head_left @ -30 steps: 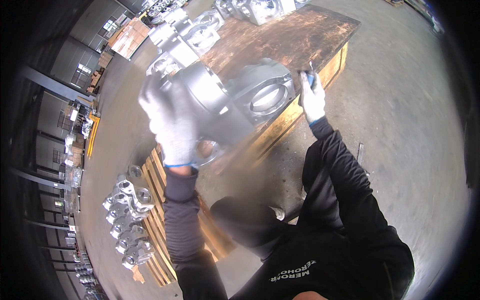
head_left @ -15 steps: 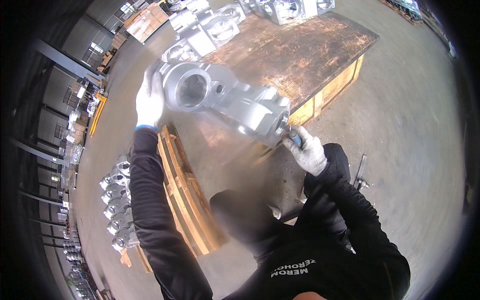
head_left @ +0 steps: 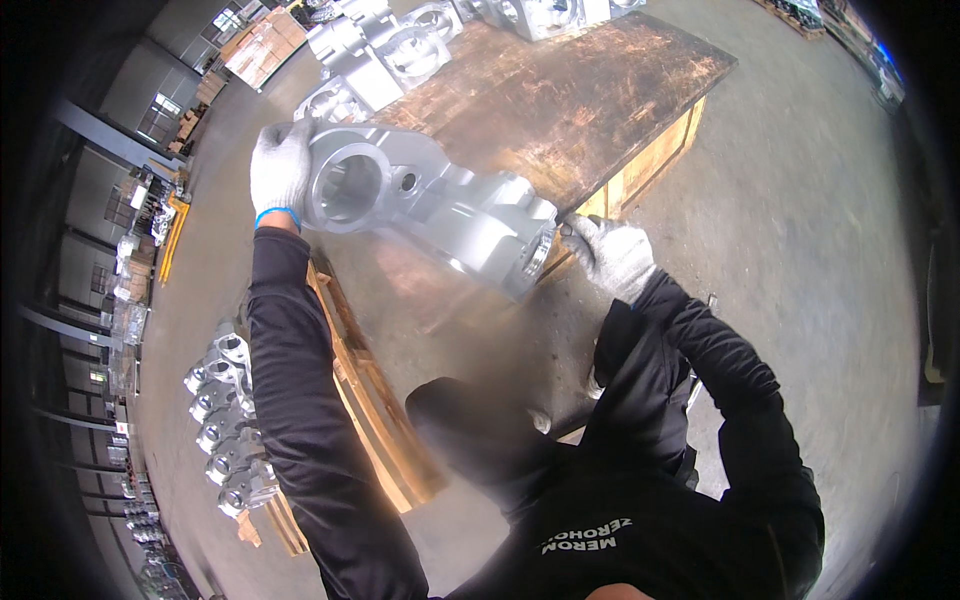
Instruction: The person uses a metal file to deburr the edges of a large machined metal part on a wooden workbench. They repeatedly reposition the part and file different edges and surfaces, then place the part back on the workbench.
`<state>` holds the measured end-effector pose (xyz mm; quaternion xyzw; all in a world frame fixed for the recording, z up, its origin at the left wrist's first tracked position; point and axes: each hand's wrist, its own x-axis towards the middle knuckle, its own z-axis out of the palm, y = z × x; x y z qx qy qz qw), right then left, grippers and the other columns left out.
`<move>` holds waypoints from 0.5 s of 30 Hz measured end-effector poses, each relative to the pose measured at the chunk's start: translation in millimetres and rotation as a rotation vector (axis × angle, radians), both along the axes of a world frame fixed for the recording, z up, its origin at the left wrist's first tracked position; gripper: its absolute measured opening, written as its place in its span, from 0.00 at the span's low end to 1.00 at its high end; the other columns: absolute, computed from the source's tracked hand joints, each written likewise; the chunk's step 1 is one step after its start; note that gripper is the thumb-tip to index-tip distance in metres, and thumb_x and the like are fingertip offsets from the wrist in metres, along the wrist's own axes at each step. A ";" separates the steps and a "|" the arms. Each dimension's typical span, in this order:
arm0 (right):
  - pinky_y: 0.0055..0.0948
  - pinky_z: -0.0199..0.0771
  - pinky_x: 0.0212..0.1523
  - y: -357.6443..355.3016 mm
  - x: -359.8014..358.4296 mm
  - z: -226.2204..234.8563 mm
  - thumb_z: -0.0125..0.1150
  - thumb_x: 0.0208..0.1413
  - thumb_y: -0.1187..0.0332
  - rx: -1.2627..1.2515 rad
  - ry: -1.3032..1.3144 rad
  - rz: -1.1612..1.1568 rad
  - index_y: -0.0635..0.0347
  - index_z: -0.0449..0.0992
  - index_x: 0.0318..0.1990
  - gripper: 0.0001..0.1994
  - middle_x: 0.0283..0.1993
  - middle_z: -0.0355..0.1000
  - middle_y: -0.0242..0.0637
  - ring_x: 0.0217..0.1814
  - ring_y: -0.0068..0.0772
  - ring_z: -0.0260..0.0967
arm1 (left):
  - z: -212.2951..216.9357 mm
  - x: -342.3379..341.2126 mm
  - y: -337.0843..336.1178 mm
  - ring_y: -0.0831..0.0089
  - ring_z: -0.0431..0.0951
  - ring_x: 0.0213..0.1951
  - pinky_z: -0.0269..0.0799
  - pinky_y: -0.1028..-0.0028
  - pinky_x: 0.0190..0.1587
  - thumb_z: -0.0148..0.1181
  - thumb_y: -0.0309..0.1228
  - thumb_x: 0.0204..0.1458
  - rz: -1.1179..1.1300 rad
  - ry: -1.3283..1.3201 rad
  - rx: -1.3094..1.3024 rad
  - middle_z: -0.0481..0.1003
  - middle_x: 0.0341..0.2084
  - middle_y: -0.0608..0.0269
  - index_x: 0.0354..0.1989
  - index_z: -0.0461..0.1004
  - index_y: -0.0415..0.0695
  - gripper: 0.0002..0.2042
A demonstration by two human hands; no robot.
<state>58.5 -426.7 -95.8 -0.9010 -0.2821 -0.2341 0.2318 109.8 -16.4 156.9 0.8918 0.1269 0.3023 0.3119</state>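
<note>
A large silver metal casting (head_left: 435,195), with a round bore at its left end and a toothed-looking rim at its right end, spans the space between my hands. My left hand (head_left: 280,175), in a white glove with a blue cuff, is closed around the casting's left end beside the bore. At the other end my right hand (head_left: 612,255), also gloved, has its fingers pinched close to the rim. The blue-handled deburring tool seen in it half a second ago is mostly hidden by the fingers now.
A wooden workbench (head_left: 600,100) with a worn brown top stands beyond the casting, with several silver castings (head_left: 385,50) along its far side. Lower left are a wooden pallet (head_left: 370,410) and more stacked castings (head_left: 225,410). Cardboard boxes (head_left: 262,48) stand far left.
My right hand has moved up along the casting's right end and turned, so the blue handle no longer shows. The left hand keeps its hold; the whole view has shifted slightly.
</note>
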 end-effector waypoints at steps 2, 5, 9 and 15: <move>0.47 0.82 0.35 13.4 -19.0 -14.7 0.62 0.68 0.60 0.101 0.166 -0.050 0.54 0.79 0.55 0.14 0.36 0.82 0.50 0.35 0.55 0.82 | 1.3 -2.4 -5.7 0.65 0.82 0.43 0.75 0.67 0.51 0.65 0.44 0.60 0.023 0.003 -0.006 0.83 0.41 0.49 0.49 0.79 0.32 0.23; 0.52 0.82 0.40 49.8 -54.3 -28.7 0.61 0.69 0.57 0.277 0.571 -0.258 0.57 0.80 0.55 0.16 0.36 0.81 0.55 0.39 0.60 0.81 | 3.0 -3.6 -11.6 0.62 0.82 0.44 0.75 0.66 0.52 0.65 0.45 0.59 0.057 -0.008 0.019 0.84 0.41 0.47 0.49 0.79 0.31 0.24; 0.56 0.80 0.41 58.1 -79.8 -2.4 0.60 0.68 0.55 0.233 0.562 -0.049 0.54 0.83 0.50 0.15 0.35 0.81 0.54 0.40 0.62 0.80 | 2.3 -1.2 -8.8 0.59 0.83 0.46 0.74 0.64 0.54 0.64 0.46 0.59 0.098 0.010 0.062 0.84 0.42 0.44 0.50 0.79 0.31 0.26; 0.44 0.84 0.42 24.5 -43.5 78.1 0.65 0.62 0.53 -0.052 0.365 0.156 0.47 0.87 0.47 0.14 0.34 0.82 0.45 0.39 0.50 0.83 | 0.9 4.6 -0.6 0.46 0.84 0.51 0.75 0.59 0.56 0.64 0.51 0.57 0.135 -0.003 0.130 0.84 0.44 0.39 0.49 0.82 0.35 0.27</move>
